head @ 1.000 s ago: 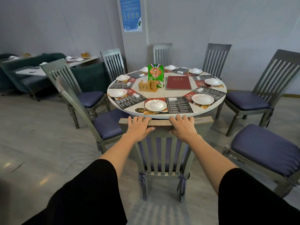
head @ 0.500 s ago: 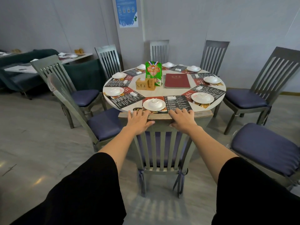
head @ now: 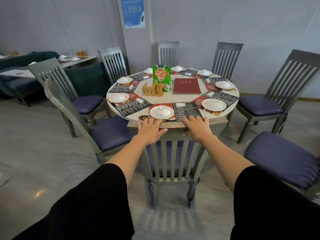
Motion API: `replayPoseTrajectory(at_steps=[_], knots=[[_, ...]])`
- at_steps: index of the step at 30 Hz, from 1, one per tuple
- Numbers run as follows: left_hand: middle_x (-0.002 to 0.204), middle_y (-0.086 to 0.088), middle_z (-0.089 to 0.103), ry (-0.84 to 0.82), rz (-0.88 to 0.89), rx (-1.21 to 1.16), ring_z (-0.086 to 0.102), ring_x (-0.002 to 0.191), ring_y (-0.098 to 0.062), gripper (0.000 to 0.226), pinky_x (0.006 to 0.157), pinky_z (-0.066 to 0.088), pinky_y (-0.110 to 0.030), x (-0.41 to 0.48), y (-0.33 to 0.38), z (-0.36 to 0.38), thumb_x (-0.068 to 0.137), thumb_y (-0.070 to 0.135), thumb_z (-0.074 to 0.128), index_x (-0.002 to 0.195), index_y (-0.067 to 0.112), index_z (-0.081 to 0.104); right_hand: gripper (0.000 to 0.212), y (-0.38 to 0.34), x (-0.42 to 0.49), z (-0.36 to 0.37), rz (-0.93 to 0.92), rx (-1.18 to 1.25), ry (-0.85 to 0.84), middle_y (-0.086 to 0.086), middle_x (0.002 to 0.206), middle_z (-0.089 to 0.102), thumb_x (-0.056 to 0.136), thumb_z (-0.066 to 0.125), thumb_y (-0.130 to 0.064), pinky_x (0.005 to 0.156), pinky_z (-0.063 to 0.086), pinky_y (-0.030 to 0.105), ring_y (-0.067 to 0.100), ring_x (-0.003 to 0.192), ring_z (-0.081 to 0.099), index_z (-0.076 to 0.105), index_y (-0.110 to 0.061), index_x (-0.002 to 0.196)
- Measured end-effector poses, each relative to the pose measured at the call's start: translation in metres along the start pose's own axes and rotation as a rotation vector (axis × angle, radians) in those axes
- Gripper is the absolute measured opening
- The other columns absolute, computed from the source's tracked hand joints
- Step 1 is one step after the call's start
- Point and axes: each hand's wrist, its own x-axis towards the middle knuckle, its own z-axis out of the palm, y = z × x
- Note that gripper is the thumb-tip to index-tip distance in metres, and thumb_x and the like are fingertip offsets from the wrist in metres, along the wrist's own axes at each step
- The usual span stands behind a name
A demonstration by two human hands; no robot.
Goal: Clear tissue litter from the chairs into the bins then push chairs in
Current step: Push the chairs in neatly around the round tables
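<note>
A grey slatted chair (head: 173,158) stands right in front of me, its back rail against the edge of the round white table (head: 232,110). My left hand (head: 150,129) rests on the left part of the top rail, fingers over its edge. On the right part of that rail lies my right hand (head: 196,128), gripping it the same way. Most of the chair's blue seat is hidden under the table. No tissue litter and no bin show anywhere.
Two chairs (head: 110,132) (head: 86,103) stand pulled out at the left, two more (head: 259,105) (head: 280,158) at the right, and three at the far side. Plates, menu mats, a red menu book (head: 187,86) and a green pack (head: 161,77) cover the table.
The chair under my hands has slid forward until its top rail meets the table edge. I have stepped closer with it.
</note>
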Motion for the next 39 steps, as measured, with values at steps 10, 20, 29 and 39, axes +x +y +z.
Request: replayPoseTrajectory(at_steps=[10,20,29,39], knots=[[0.147,-0.01,0.031,-0.008,0.0,0.009,0.021,0.139,-0.034,0.052,0.114,0.003,-0.059,0.008,-0.021,-0.004,0.096,0.058,0.027,0.139,0.029,0.027,0.05,-0.016,0.01,0.003,0.005,-0.003,0.024,0.005,0.13,0.049,0.087,0.061,-0.046,0.103,0.027,0.052,0.031,0.122,0.041,0.039,-0.025,0.128],[0.145,-0.014,0.033,0.011,-0.042,0.046,0.023,0.137,-0.036,0.059,0.113,0.003,-0.061,0.014,-0.027,-0.005,0.092,0.065,0.024,0.138,0.028,0.028,0.048,-0.026,0.019,0.002,0.016,-0.006,0.014,0.006,0.131,0.048,0.089,0.06,-0.044,0.103,0.027,0.053,0.032,0.122,0.04,0.038,-0.024,0.127],[0.146,-0.016,0.029,0.106,-0.056,0.05,0.019,0.135,-0.043,0.05,0.097,0.0,-0.079,0.011,0.019,0.009,0.096,0.059,0.025,0.14,0.037,0.024,0.048,-0.024,0.02,0.009,0.014,-0.012,0.058,0.004,0.131,0.049,0.088,0.06,-0.044,0.102,0.027,0.054,0.031,0.121,0.042,0.039,-0.024,0.127],[0.159,-0.012,-0.006,-0.027,-0.073,0.047,-0.012,0.143,-0.039,0.06,0.108,-0.002,-0.068,-0.001,0.028,0.002,0.1,0.046,0.028,0.148,0.038,-0.007,0.08,-0.026,-0.008,0.01,0.005,0.023,0.048,0.008,0.159,0.011,0.091,0.056,-0.02,0.117,0.007,0.054,0.03,0.146,0.007,0.004,-0.022,0.152]])
